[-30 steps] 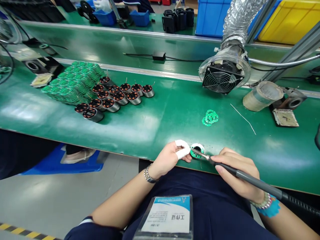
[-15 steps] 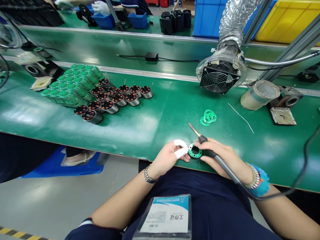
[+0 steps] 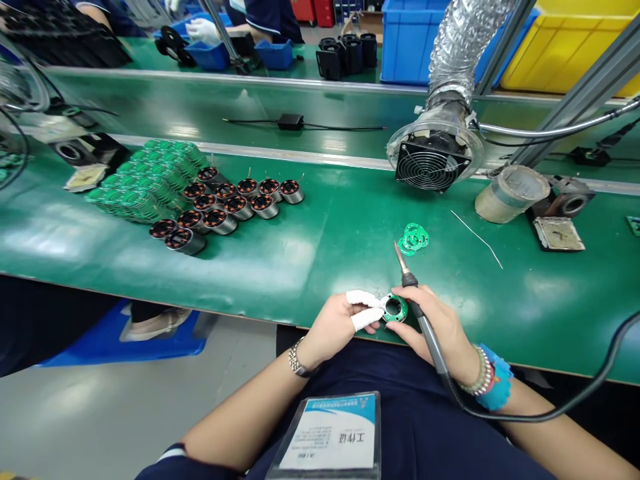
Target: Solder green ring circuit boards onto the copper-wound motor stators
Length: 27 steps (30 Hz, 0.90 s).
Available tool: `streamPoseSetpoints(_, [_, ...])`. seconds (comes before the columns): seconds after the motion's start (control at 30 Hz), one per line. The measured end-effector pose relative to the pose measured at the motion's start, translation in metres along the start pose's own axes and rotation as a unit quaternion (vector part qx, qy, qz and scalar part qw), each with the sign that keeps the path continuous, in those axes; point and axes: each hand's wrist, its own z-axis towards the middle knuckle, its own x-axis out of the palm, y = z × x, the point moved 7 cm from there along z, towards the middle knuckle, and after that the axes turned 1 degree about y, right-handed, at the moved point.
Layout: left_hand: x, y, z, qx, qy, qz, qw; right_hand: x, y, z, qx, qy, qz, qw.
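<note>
My left hand (image 3: 345,320), with white covers on thumb and forefinger, pinches the left side of a motor stator topped by a green ring-shaped circuit board (image 3: 395,308). My right hand (image 3: 435,320) grips a soldering iron (image 3: 423,317), its bare tip pointing up and away from me. The right thumb and a fingertip also touch the right side of the ring board. Just beyond the iron's tip lie several loose green ring boards (image 3: 414,238). Most of the stator under the board is hidden by fingers.
Several wound stators (image 3: 220,220) stand at left beside stacked green boards (image 3: 150,173). A fume fan (image 3: 433,167) hangs at the back. To the right are a solder wire (image 3: 477,239), a round tub (image 3: 510,193) and an iron stand with sponge (image 3: 557,233). A co-worker's gloved hand (image 3: 203,31) shows behind.
The soldering iron has swung more upright, its tip now close to the loose ring boards. The held stator has turned or tilted slightly, and the right fingers have shifted around its edge.
</note>
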Motion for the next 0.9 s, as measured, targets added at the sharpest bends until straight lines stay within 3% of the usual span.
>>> streamPoseSetpoints(0.13, [0.006, 0.001, 0.006, -0.061, 0.016, -0.035, 0.997, -0.003, 0.005, 0.010, -0.013, -0.015, 0.033, 0.999])
streamPoseSetpoints(0.3, [0.006, 0.001, 0.006, -0.063, 0.027, -0.041, 0.997, 0.003, 0.006, 0.021, -0.034, -0.016, 0.078, 0.996])
streamPoseSetpoints(0.5, [0.009, 0.005, -0.001, -0.057, 0.037, -0.085, 0.994, 0.008, 0.014, 0.020, -0.054, -0.019, 0.037, 0.998])
streamPoseSetpoints(0.7, [0.010, 0.012, -0.005, -0.074, 0.036, -0.127, 0.989, -0.020, 0.014, 0.013, -0.022, -0.074, 0.034, 0.996])
streamPoseSetpoints(0.8, [0.008, 0.014, -0.003, -0.074, 0.029, -0.130, 0.988, -0.030, 0.013, 0.006, -0.009, -0.063, 0.059, 0.996])
streamPoseSetpoints(0.9, [0.006, 0.016, -0.002, -0.076, 0.026, -0.128, 0.989, -0.039, 0.019, 0.000, -0.041, -0.048, 0.077, 0.995])
